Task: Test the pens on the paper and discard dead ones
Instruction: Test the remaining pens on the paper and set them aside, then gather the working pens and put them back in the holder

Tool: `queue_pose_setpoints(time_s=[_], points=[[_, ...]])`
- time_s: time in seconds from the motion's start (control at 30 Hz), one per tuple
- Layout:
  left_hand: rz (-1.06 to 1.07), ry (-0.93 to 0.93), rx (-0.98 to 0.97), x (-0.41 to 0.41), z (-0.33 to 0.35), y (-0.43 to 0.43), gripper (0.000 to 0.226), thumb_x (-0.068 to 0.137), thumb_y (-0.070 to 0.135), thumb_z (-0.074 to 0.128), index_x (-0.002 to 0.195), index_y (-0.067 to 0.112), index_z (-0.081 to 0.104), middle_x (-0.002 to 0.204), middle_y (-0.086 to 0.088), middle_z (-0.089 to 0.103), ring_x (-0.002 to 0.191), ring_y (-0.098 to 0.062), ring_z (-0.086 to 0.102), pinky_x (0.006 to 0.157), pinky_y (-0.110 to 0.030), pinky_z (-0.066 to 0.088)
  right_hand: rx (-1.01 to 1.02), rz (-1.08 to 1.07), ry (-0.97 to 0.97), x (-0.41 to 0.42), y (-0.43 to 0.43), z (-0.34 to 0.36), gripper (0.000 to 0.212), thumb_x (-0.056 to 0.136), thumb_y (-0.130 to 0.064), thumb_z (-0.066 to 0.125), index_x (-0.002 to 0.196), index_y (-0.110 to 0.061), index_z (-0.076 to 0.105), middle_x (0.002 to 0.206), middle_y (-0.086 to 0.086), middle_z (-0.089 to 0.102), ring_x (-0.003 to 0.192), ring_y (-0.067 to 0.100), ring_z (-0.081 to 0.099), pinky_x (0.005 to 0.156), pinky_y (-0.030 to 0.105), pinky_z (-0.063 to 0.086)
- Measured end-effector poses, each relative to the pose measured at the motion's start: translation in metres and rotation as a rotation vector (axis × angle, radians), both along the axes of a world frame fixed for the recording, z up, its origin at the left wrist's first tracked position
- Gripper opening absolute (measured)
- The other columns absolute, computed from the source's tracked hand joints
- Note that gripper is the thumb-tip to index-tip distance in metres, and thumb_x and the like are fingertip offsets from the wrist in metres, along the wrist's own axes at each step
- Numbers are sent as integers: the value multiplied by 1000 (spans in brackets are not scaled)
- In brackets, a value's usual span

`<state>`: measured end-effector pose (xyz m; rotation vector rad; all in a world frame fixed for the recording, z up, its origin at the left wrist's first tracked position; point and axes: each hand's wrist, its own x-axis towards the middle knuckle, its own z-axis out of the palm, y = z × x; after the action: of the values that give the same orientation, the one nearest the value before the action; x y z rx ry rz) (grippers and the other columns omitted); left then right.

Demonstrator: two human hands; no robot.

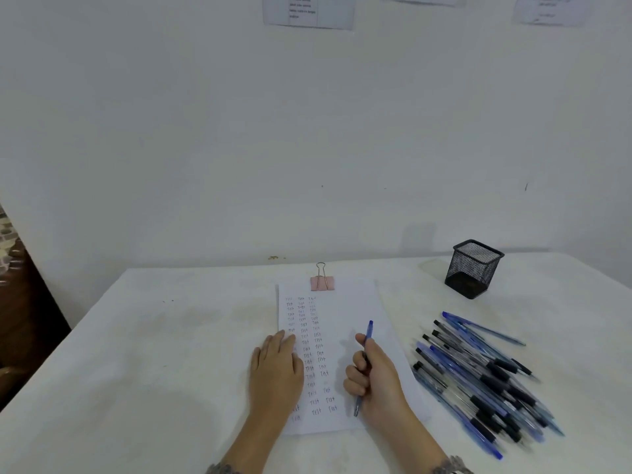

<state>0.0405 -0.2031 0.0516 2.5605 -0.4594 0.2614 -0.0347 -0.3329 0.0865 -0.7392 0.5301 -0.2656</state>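
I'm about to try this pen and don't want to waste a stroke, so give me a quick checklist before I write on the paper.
1. Paper held steady: ok, left hand rests flat on it.
2. Pen gripped: ok, right hand fingers curl round the blue pen.
3. Blank space to write: ok, the sheet's right side is bare.
4. Tip touching the paper: cannot tell.
5. Place for dead ones: cannot tell; a mesh cup stands back right, its use unclear.

I have bare table (154, 354) across the whole left side, far edge to near edge. On the right, the pile of pens (478, 374) lies just beside the paper (345, 309); the mesh pen holder (473, 268) stands behind it, a narrow bare strip between.
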Motion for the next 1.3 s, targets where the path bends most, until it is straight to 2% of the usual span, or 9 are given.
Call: queue_pose_setpoints(time_s=[0.13,0.27,0.5,0.67,0.8,0.97,1.07,1.17,1.3], points=[[-11,-47,-81,1,-4,-1,34,90,10,46,121,11,60,134,-5,52,128,-23,44,110,-40,31,-145,105,61,-7,-12,5,23,102,-21,36,100,-10,56,53,-1,37,38,9,23,35,16,21],[-41,-202,-25,-4,-6,-1,31,74,16,46,89,13,72,103,-7,69,95,-30,67,80,-46,55,-353,201,155,-20,-38,13,21,100,-17,39,101,-8,58,55,0,43,41,10,27,39,19,23],[-10,-274,48,-30,-8,-23,41,72,27,33,82,21,72,104,-3,69,104,-26,63,96,-37,27,-922,142,307,-46,-103,37,20,98,-15,44,96,-8,62,64,5,47,43,13,38,45,25,33],[-103,-264,-13,-62,-13,-59,35,72,25,34,86,28,66,105,1,68,102,-24,65,98,-37,35,-1394,87,462,-58,-152,47,21,94,-18,50,86,-6,64,69,5,58,61,14,48,54,19,34],[-220,-188,-116,-83,-21,-94,26,83,24,28,95,36,46,114,5,66,114,-9,48,95,-13,34,-1580,177,577,-55,-177,43,21,94,-14,49,77,-5,57,64,3,53,56,13,43,48,17,30],[-187,-82,-208,-94,-5,-116,35,58,15,77,83,38,67,112,17,65,110,0,49,77,-12,47,-1746,318,648,-46,-188,38,23,94,-15,46,73,-13,53,76,2,55,66,13,48,60,24,36],[-190,-124,-185,-93,-5,-122,24,68,17,63,86,34,67,109,13,65,101,-9,63,78,-23,51,-1777,400,669,-45,-194,36,35,95,-23,45,62,-23,37,76,-3,47,66,10,45,57,20,37],[-217,-199,-130,-92,-13,-129,28,67,24,45,89,39,52,100,8,68,94,-16,66,73,-37,56,-1843,552,748,-47,-198,32,27,98,-37,36,96,-20,58,119,6,46,108,20,47,89,32,44],[-224,-206,-139,-97,-15,-139,29,67,29,37,92,42,40,99,12,67,97,-9,60,72,-33,56,-1965,689,811,-52,-201,24,45,99,-45,22,134,-20,36,142,6,28,131,26,26,107,44,26]])
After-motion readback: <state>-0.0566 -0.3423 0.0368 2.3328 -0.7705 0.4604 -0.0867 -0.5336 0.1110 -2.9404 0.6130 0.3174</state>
